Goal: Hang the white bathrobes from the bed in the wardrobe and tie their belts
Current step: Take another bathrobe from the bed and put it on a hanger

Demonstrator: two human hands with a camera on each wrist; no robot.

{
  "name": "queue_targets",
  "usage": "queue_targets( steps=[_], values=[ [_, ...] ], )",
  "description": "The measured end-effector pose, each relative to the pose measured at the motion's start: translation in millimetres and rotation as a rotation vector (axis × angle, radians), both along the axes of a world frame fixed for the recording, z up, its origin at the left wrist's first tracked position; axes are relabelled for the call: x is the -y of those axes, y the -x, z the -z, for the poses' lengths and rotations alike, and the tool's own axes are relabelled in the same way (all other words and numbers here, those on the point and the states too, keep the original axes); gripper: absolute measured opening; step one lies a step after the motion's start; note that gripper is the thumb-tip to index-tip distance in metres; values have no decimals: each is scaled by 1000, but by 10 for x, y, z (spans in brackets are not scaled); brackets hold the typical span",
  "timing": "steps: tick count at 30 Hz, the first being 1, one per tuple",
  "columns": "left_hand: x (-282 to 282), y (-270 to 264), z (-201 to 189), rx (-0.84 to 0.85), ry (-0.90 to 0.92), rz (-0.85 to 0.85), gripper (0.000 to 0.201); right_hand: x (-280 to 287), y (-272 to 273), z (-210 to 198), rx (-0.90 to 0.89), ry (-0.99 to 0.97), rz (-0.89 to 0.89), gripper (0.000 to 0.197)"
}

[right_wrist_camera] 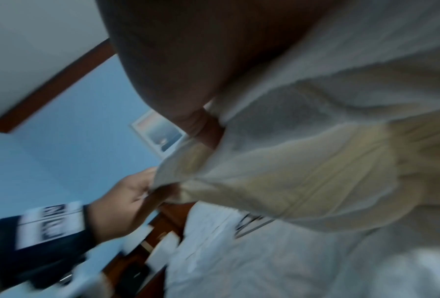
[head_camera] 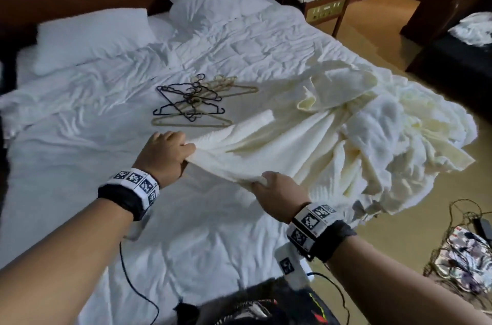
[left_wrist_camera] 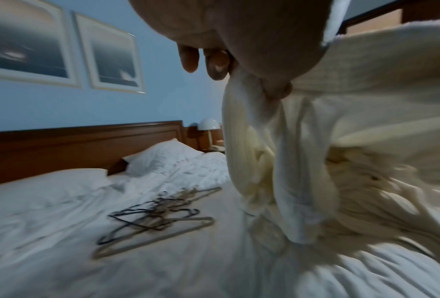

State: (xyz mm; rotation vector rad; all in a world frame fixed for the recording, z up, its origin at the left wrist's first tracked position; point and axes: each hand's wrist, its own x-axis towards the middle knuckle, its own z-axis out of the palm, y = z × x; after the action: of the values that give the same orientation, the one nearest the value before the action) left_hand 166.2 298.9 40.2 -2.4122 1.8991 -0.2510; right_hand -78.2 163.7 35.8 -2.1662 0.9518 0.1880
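A cream-white bathrobe (head_camera: 279, 146) is stretched above the bed (head_camera: 80, 117), its bulk heaped at the bed's right edge (head_camera: 386, 138). My left hand (head_camera: 165, 151) grips one bunched edge of it, thumb and fingers (left_wrist_camera: 277, 88) pinching the cloth (left_wrist_camera: 303, 161). My right hand (head_camera: 279, 191) grips the edge closer to me, with fabric (right_wrist_camera: 303, 171) wrapped over its fingers. In the right wrist view the left hand (right_wrist_camera: 127, 199) shows at the lower left, holding the same robe. No belt or wardrobe can be made out.
A tangle of black and beige hangers (head_camera: 197, 101) lies mid-bed, beyond my left hand. Two pillows (head_camera: 93, 37) lean on the headboard. A nightstand (head_camera: 322, 2) with boxes stands at the far right. Cables and a bag (head_camera: 463, 253) lie on the floor.
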Motion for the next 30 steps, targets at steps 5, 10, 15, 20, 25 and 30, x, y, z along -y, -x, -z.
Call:
queue_targets(
  steps=[5,10,15,20,25,30],
  values=[
    [-858,-671,-65,-197,92,-460,38,-921,-919,-157,124,-181,-342,38],
    [-1544,-785,345,-407,-170,-789,54,-1202,-1587,148,-1,-111,-551,55],
    [-1929,-644,1001,-680,-231,-909,43,-802,-1841,549,-133,0,-626,44],
    [-1793,-501,1453,-842,-252,-960,29,-260,-2147,1033,-305,124,-678,37],
    [-1391,-646,1777,-948,-233,-1006,33,164,-2650,1471,-367,146,-706,34],
    [-953,-1117,1944,-967,-178,-1024,34,593,-3290,1891,-382,140,-676,33]
  ],
)
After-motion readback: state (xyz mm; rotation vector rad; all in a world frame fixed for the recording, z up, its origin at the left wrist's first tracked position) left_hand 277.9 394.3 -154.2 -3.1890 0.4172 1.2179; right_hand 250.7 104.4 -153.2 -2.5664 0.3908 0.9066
